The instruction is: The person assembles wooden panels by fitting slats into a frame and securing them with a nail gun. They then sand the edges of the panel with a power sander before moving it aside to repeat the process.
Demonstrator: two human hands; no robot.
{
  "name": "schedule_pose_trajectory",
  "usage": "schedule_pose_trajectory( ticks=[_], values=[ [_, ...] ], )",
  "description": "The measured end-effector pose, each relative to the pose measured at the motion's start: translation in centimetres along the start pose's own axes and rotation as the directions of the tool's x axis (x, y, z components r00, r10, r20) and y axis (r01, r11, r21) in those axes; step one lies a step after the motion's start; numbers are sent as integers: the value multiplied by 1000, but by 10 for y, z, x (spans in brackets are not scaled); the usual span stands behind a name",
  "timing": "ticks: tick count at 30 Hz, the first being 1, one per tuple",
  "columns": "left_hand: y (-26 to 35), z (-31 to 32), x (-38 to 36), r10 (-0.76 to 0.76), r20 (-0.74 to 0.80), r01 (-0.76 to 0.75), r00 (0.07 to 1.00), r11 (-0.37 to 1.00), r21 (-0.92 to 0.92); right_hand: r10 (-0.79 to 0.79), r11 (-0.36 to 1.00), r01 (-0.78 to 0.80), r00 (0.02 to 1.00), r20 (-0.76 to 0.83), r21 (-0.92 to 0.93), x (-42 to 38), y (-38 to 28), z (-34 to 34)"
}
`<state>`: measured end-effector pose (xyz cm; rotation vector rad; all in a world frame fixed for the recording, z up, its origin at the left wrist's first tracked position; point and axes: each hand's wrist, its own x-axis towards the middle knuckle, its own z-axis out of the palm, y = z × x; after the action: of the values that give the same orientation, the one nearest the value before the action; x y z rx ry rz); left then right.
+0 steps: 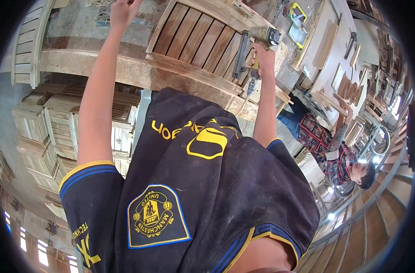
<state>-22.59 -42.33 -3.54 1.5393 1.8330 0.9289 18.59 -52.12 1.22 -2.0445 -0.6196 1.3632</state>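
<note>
My right hand (264, 60) is wrapped round the handle of a nail gun (258, 38), whose long black magazine points down over the end of a slatted wooden panel (196, 35). The panel lies on the workbench (139, 70), its slats inside a pale frame. My left hand (122, 12) is at the top edge, left of the panel and apart from it. Its fingers look pinched together, partly cut off by the frame, and anything between them cannot be made out.
Stacks of slatted wooden panels (48, 132) stand beneath and left of the bench. Another slatted frame (26, 45) is at the far left. A co-worker (323, 136) in a patterned top is at the right, near a table with wood pieces. A yellow-edged object (298, 36) lies beyond the nail gun.
</note>
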Motion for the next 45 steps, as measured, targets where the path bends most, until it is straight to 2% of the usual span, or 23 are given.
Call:
schedule_pose_trajectory(
  ticks=[2,4,5,6,8,12,14,16,18,20,22,26,28,30,31,33,35,38,40,42,45],
  values=[
    [-3,0,1,-11,-1,11,1000,999,-37,-22,1000,22,1000,-8,-3,-1,2,2],
    [-6,-1,3,113,-33,-108,993,985,131,0,1000,0,999,-32,0,-4,-1,4],
    [-5,-2,4,113,-38,-107,993,985,134,19,1000,-18,998,-56,3,-5,-4,6],
    [-4,-1,3,102,-42,-97,994,989,114,17,1000,-17,998,-52,1,-3,-3,7],
    [1,0,1,82,-52,-76,995,992,99,-117,993,117,993,-12,4,0,-3,12],
    [-10,3,4,59,-37,-57,998,996,65,-46,999,46,997,61,-6,-9,-20,32],
    [-6,-1,3,37,-28,-37,999,999,24,-75,997,76,987,140,-2,2,-25,46],
    [2,-4,1,1,-6,0,1000,992,130,-93,995,100,978,185,-28,7,-31,60],
    [13,-7,-2,11,-26,-9,1000,996,86,-115,986,141,965,237,-95,10,-37,73],
    [11,-9,-3,21,-43,-19,999,999,42,-136,981,165,958,252,-100,11,-42,82],
    [9,-10,-2,1,16,-3,1000,992,122,-156,976,189,952,264,-105,12,-42,89],
    [5,-8,-3,-10,4,9,1000,988,153,-134,967,179,963,235,-180,11,-39,93],
    [6,-7,-3,26,-50,-23,998,998,58,-137,964,182,965,223,-196,9,-41,96],
    [6,-6,-2,-10,-51,12,999,999,39,-177,960,219,959,223,-177,11,-44,101],
    [7,-7,-2,-42,-45,43,998,999,22,-179,958,223,956,232,-179,10,-49,106],
    [10,-10,-2,-47,-26,48,999,998,40,-165,982,186,938,305,-41,7,-61,120],
    [6,-9,-1,-53,-10,54,999,996,65,-162,977,201,919,360,-75,10,-70,132],
    [2,-7,-1,0,-106,2,994,1000,16,-150,965,225,899,412,-139,18,-75,147],
    [3,-10,0,-61,-28,63,998,997,53,-145,956,238,891,430,-171,25,-73,155],
    [5,-11,1,-70,-46,73,997,995,72,-127,941,240,904,409,-238,33,-70,158],
    [-3,-3,1,-35,-65,38,997,999,37,-185,945,279,886,425,-169,15,-68,150]
  ],
)
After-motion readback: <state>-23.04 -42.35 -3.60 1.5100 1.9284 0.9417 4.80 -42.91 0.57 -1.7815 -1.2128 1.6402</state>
